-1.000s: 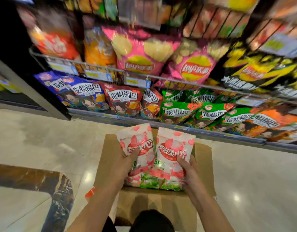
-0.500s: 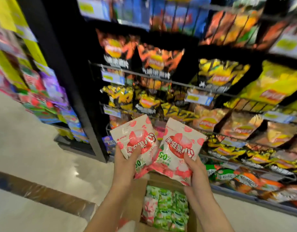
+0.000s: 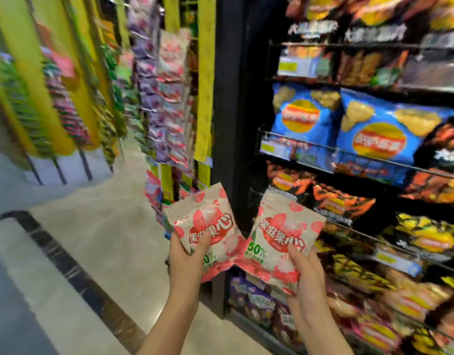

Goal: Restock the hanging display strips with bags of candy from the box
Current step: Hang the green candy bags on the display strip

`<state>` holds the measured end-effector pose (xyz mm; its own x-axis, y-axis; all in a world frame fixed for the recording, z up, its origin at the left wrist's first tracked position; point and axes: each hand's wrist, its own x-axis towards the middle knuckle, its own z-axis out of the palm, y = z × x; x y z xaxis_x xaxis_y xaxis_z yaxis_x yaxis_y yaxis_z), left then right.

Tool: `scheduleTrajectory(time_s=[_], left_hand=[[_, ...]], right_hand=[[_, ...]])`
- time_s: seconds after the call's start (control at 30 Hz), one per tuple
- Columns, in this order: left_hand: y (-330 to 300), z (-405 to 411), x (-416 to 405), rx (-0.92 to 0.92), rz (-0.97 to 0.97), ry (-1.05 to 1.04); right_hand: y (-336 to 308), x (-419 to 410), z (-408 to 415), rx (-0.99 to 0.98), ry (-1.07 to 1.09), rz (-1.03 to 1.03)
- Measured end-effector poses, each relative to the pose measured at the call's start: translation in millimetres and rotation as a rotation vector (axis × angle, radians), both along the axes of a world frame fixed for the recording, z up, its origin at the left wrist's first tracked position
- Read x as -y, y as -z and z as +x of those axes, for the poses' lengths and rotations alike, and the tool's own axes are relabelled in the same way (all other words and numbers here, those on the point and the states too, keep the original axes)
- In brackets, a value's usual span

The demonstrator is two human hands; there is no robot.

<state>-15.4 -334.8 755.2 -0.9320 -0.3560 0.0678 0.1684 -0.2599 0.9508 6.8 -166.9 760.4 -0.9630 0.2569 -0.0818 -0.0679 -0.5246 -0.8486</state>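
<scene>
My left hand (image 3: 186,262) grips a white and red candy bag (image 3: 208,224) by its lower left corner, thumb on the front. My right hand (image 3: 306,272) grips a second bag of the same candy (image 3: 279,234) by its lower right side. Both bags are held upright at chest height, side by side, their lower inner corners touching. Just beyond them hang display strips (image 3: 169,98) full of candy bags on a yellow end panel (image 3: 205,80). The box is out of view.
A black shelf upright (image 3: 236,98) stands right behind the bags. To its right run wire shelves of crisp bags, including blue ones (image 3: 348,124). More yellow hanging racks (image 3: 41,93) line the left. Pale tiled floor (image 3: 100,239) with a dark inlay band spreads to the left.
My view has swung up and to the left, from the box and low shelves to the hanging strips. Both hands rose with the two bags, which have drawn slightly apart at the top.
</scene>
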Motion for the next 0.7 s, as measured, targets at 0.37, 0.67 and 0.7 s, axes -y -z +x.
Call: scheduleTrajectory(time_s=[0.37, 0.67, 0.7], left_hand=[[-46, -104, 90, -0.116, -0.038, -0.086], [-110, -242, 139, -0.243, -0.143, 0.01], [-116, -256, 143, -0.267, -0.155, 0.018]], right_hand=[[-46, 80, -119, -0.157, -0.07, 0.033], [-106, 117, -245, -0.34, 0.036, 0.162], [-112, 119, -255, -0.359, 0.05, 0.176]])
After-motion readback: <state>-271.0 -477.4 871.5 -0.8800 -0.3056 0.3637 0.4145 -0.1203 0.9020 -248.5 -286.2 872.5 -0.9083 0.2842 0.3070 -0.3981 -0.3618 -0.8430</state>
